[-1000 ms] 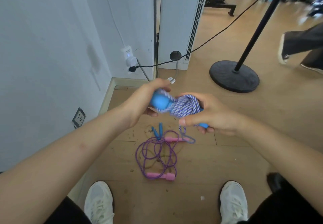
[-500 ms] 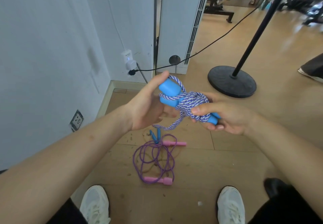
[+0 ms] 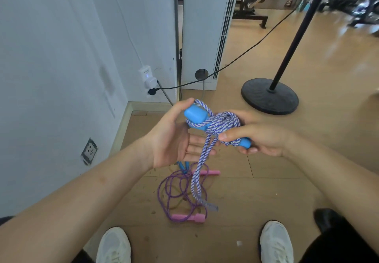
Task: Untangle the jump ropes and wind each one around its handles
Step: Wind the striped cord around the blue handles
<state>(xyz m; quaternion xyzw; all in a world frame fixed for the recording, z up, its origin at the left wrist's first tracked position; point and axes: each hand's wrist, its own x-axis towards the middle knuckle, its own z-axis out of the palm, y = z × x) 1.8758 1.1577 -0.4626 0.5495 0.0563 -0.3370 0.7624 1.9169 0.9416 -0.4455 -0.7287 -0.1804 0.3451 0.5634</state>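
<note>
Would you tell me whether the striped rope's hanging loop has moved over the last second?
Yes. The hanging loop has lengthened downward: it ended near the upper pink handle, now it reaches almost to the lower pink handle.

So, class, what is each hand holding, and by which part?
Right hand grips the striped jump rope by its wound coils; left hand, fingers straight, touches the blue handles' top ends.
</note>
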